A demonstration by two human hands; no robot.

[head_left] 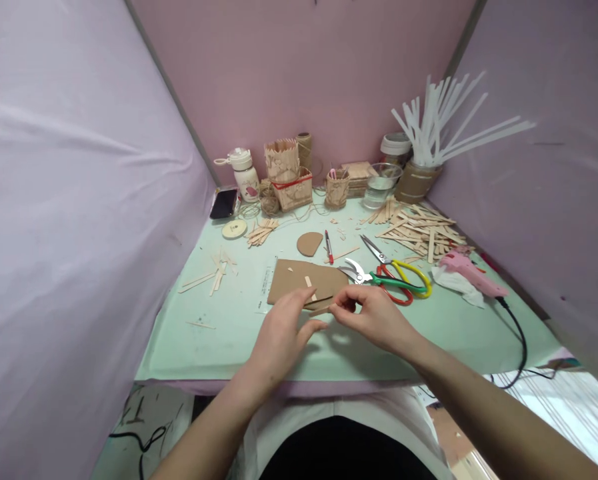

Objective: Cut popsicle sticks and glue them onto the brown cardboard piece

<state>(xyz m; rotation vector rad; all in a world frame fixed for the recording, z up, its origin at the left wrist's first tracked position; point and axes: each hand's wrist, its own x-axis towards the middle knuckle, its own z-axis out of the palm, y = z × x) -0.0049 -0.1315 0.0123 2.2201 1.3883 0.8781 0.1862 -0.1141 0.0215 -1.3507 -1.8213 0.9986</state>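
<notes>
Two bare hands meet above the near part of a pale green desk (179, 353). The right hand (373, 313) pinches a thin wooden strip (321, 311) at its right end, fingers drawn narrow against the thumb; gripping it there probably leaves most of its length free and in sight. The left hand (281, 330) faces it, thumb and fingers spread wide around the other end, perhaps to steady it; whether they touch it cannot be told. So the strip sits between the hands, at the near edge of a flat cardboard sheet (285, 283) with a short pale stick (309, 285) lying on it.

Beyond the sheet, a rounded cardboard piece (309, 244) lies beside a red marker (329, 247). To the right, green-handled pruning shears (401, 282) overlap red-and-yellow scissors (376, 249), seemingly placed for the right hand's easy reach. Farther right, a pink glue gun (471, 272) rests on crumpled white tissue (457, 285), likely to protect the surface.

A heap of wooden sticks (421, 230) spreads behind the tools. Along the back stand a stick-covered cup (337, 192), a clear cup (377, 195) and a brown container (416, 183) holding long white rods (433, 123) upright, perhaps kept there out of the hands' way.
</notes>
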